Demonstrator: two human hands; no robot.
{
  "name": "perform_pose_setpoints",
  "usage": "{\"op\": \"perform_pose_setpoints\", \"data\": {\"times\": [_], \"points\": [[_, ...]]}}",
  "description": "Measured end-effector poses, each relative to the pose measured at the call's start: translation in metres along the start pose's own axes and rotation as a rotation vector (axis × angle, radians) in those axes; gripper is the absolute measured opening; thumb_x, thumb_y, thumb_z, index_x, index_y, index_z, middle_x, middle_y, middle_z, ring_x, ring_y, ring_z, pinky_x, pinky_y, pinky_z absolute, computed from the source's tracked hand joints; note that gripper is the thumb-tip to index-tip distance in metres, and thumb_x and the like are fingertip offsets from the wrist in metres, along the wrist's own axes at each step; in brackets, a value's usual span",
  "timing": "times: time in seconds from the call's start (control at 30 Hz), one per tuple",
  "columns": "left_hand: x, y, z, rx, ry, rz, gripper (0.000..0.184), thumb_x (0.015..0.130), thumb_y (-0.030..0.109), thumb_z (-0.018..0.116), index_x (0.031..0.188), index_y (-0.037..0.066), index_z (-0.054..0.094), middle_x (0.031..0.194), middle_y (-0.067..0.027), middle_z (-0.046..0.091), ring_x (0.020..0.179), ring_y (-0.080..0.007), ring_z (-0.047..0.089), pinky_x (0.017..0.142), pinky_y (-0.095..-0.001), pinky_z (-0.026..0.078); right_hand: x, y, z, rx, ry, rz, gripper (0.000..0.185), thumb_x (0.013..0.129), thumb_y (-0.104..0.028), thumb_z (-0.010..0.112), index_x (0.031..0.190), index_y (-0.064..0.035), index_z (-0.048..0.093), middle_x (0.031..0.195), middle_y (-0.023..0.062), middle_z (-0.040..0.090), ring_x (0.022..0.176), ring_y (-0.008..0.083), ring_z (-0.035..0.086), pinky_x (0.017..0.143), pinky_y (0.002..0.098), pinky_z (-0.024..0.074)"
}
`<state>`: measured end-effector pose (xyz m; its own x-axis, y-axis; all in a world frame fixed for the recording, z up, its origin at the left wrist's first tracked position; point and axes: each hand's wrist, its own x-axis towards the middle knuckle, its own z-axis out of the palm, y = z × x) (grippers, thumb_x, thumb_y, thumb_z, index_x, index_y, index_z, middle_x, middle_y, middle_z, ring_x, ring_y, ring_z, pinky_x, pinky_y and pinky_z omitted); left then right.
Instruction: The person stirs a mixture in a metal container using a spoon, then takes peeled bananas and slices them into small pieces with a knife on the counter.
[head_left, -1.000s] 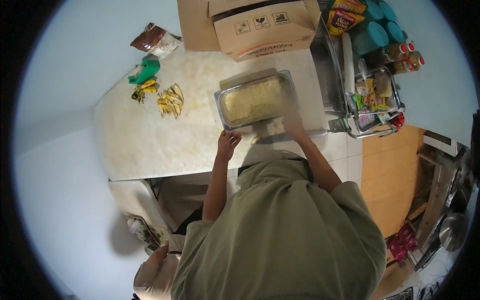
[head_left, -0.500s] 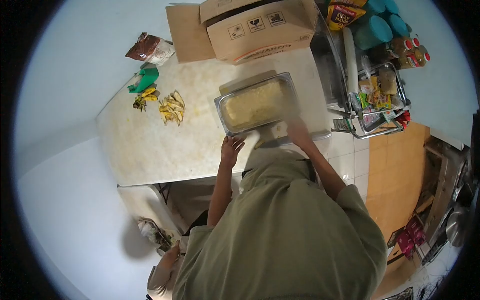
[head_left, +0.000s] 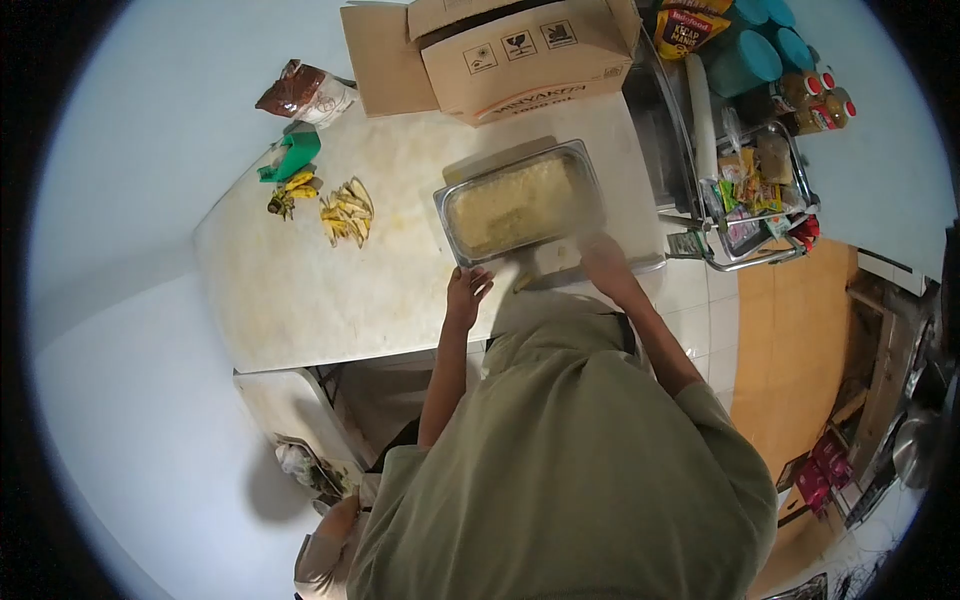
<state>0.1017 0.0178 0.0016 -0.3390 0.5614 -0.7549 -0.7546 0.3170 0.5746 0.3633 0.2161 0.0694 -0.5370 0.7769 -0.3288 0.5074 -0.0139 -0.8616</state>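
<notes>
A rectangular metal pan (head_left: 449, 228) on the table holds a pale yellow, lumpy mixture (head_left: 510, 205). At its near left corner is my left hand (head_left: 465, 292), fingers stretched out and apart, the fingertips at or close to the rim. My right hand (head_left: 607, 268) is closed in a fist by the near right corner of the pan. A grey smear reaches from it over the mixture, too blurred to name. Below the pan, a small yellowish piece (head_left: 523, 283) lies beside a flat grey tray or board (head_left: 570, 277), partly hidden by my right hand.
Banana peels (head_left: 347, 212), several bananas (head_left: 300, 185), a green wrapper (head_left: 292, 157) and a brown-and-white bag (head_left: 305, 95) lie on the left. A cardboard box (head_left: 520, 65) stands behind the pan. To the right is a rack of packets (head_left: 750, 195). Another person's arm (head_left: 340, 525) shows lower left.
My right hand has shifted slightly, and the blur over the mixture continues. My left hand stays by the pan's corner. The whole view has shifted a little.
</notes>
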Motion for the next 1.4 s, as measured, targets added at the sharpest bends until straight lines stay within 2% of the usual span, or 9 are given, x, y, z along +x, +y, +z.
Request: {"op": "perform_pose_setpoints", "data": {"times": [0.2,0.3,0.5,0.7,0.8,0.87,1.0,1.1,1.4], "points": [[0.013,-0.008,-0.006,-0.063,-0.024,0.011,0.018,0.105,0.031,0.047,0.103,0.013,0.049,0.097,-0.0035,0.062,0.104,-0.0266,0.064,0.092,-0.0488,0.051,-0.025,-0.034,-0.034,0.109,0.057,-0.004,0.026,0.103,-0.02,0.05,0.099,0.0039,0.06,0.072,0.0092,0.055,0.067,0.0139,0.049,0.066,0.0332,0.0446],[0.023,-0.005,-0.005,-0.017,-0.092,0.032,0.018,0.103,0.033,0.052,0.102,0.015,0.049,0.098,-0.0027,0.063,0.107,-0.0272,0.064,0.094,-0.049,0.051,-0.01,-0.011,-0.034,0.007,0.187,-0.232,0.025,0.101,-0.018,0.051,0.095,0.0042,0.061,0.071,0.0136,0.059,0.064,0.0228,0.056,0.064,0.0379,0.0465],[0.027,-0.013,0.009,0.049,-0.109,0.024,0.015,0.105,0.031,0.047,0.103,0.015,0.048,0.099,-0.0023,0.061,0.104,-0.0247,0.065,0.089,-0.0444,0.053,0.05,0.078,0.014,-0.261,0.403,-0.062,0.027,0.091,-0.019,0.056,0.086,0.0061,0.065,0.083,0.0319,0.064,0.082,0.0496,0.064,0.072,0.0524,0.0508],[0.016,-0.025,0.015,0.064,-0.081,-0.008,0.006,0.102,0.02,0.046,0.105,0.015,0.045,0.101,-0.003,0.059,0.101,-0.0237,0.065,0.084,-0.0405,0.054,0.049,0.075,-0.006,-0.331,0.349,-0.033,0.027,0.089,-0.019,0.058,0.086,0.0071,0.064,0.087,0.032,0.065,0.088,0.0499,0.064,0.076,0.0533,0.0511],[0.019,-0.029,0.011,0.037,-0.106,-0.019,0.016,0.104,0.032,0.05,0.103,0.016,0.047,0.098,-0.0015,0.063,0.102,-0.0254,0.066,0.089,-0.0457,0.054,0.043,0.087,0.001,-0.321,0.471,-0.079,0.026,0.09,-0.018,0.057,0.088,0.0079,0.063,0.088,0.0323,0.065,0.087,0.0513,0.062,0.076,0.053,0.051],[0.022,-0.034,0.006,0.027,-0.139,-0.009,0.016,0.104,0.032,0.05,0.103,0.017,0.047,0.098,-0.0018,0.062,0.103,-0.0258,0.065,0.089,-0.046,0.053,0.051,0.133,0.014,-0.424,0.47,-0.177,0.025,0.092,-0.018,0.056,0.093,0.0063,0.062,0.083,0.0273,0.065,0.073,0.0442,0.063,0.065,0.0483,0.0511],[0.023,-0.034,0.002,-0.01,-0.171,-0.011,0.016,0.104,0.032,0.051,0.104,0.017,0.047,0.099,-0.0025,0.062,0.104,-0.0266,0.065,0.09,-0.0461,0.053,0.011,0.066,-0.004,0.815,0.25,0.317,0.022,0.097,-0.019,0.052,0.101,0.0021,0.059,0.071,0.0125,0.062,0.049,0.0211,0.055,0.043,0.0341,0.0418],[0.018,-0.031,0.008,-0.011,-0.158,0.002,0.017,0.103,0.033,0.052,0.105,0.016,0.047,0.1,-0.003,0.061,0.104,-0.0273,0.064,0.091,-0.0464,0.052,0.006,0.035,-0.004,0.808,0.318,0.316,0.019,0.098,-0.017,0.051,0.104,-0.0003,0.057,0.068,0.0037,0.056,0.045,0.0083,0.044,0.038,0.0259,0.0316],[0.023,-0.035,0.0,-0.008,-0.18,-0.002,0.024,0.101,0.038,0.056,0.109,0.017,0.047,0.103,-0.0031,0.063,0.105,-0.0269,0.064,0.091,-0.0455,0.052,0.031,0.052,0.033,0.401,0.07,0.289,0.015,0.097,-0.012,0.051,0.099,0.0013,0.055,0.065,0.004,0.051,0.046,0.016,0.045,0.041,0.0386,0.0352]]}}
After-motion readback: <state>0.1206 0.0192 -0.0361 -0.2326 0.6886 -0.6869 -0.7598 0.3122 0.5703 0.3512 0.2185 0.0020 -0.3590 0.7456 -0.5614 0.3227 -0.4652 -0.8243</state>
